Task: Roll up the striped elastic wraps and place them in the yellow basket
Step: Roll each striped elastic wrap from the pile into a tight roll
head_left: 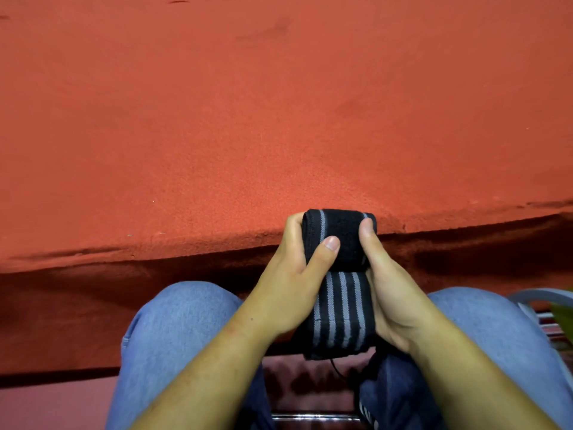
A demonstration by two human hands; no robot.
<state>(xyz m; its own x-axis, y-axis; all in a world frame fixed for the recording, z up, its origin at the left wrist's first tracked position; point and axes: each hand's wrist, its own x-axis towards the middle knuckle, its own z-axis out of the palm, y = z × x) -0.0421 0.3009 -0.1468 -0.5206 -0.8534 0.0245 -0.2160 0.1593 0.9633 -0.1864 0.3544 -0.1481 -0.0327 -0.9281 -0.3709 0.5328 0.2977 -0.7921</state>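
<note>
Holding the striped wrap (341, 237) low in the middle of the frame, the left hand (288, 274) and right hand (387, 293) curl round its half-made roll (a tail hangs loose below), and no yellow basket shows.

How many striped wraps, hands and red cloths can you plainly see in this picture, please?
Striped elastic wrap: 1, partly rolled
Hands: 2, left hand and right hand, both gripping the roll
Red cloth: 1
Total: 4
</note>
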